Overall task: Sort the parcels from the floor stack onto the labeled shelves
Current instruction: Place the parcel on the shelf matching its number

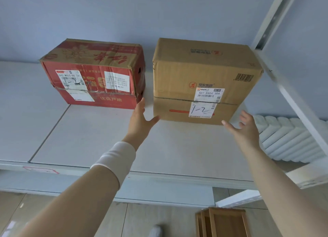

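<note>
A plain brown parcel (200,76) with a white label marked "1-2" stands on the white shelf (99,139), at its back right. Left of it sits a red printed parcel (94,75) with two white labels. My left hand (140,119) is open at the brown parcel's lower left corner, thumb touching or nearly touching it. My right hand (243,128) is open just off its lower right corner, fingers spread, holding nothing.
A white upright post (276,18) and a slanted shelf rail (300,108) frame the right side. A white ribbed radiator (285,139) lies behind it. The shelf edge carries a red label (40,169). Below, a wooden piece (221,222) stands on the floor.
</note>
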Demonstrator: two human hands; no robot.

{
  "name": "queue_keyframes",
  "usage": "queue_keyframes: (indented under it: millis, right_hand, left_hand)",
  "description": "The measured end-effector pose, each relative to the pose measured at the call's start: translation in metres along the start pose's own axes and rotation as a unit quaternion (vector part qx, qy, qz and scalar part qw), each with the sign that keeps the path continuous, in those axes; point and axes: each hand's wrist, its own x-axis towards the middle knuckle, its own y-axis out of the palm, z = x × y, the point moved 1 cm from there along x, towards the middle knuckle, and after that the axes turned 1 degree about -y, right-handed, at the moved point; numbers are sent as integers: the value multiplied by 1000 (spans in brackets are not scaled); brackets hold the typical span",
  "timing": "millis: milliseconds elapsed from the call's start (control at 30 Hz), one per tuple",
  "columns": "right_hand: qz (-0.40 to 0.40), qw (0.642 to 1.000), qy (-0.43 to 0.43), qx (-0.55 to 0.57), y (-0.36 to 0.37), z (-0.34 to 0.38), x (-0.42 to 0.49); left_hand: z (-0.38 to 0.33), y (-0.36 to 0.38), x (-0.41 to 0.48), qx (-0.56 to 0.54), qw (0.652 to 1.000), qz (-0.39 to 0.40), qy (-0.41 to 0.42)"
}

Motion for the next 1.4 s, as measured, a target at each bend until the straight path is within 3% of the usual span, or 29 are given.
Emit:
queue_keyframes:
  millis: [300, 833, 1067, 1233, 1400]
  right_hand:
    - [33, 989, -44, 135, 26, -24, 54]
    - [15, 983, -69, 170, 48, -23, 104]
    - [8, 986, -29, 164, 29, -12, 85]
    - [0, 997, -27, 66, 16, 0, 41]
    - [-4, 995, -73, -63, -1, 22, -15]
  left_hand:
    - [13, 42, 39, -147, 987, -39, 50]
    - [6, 50, 87, -140, 989, -38, 34]
    - [9, 39, 70, -73, 996, -54, 28]
    - [-4, 18, 22, 2, 999, -48, 20]
    - [-21, -5, -28, 155, 987, -5, 49]
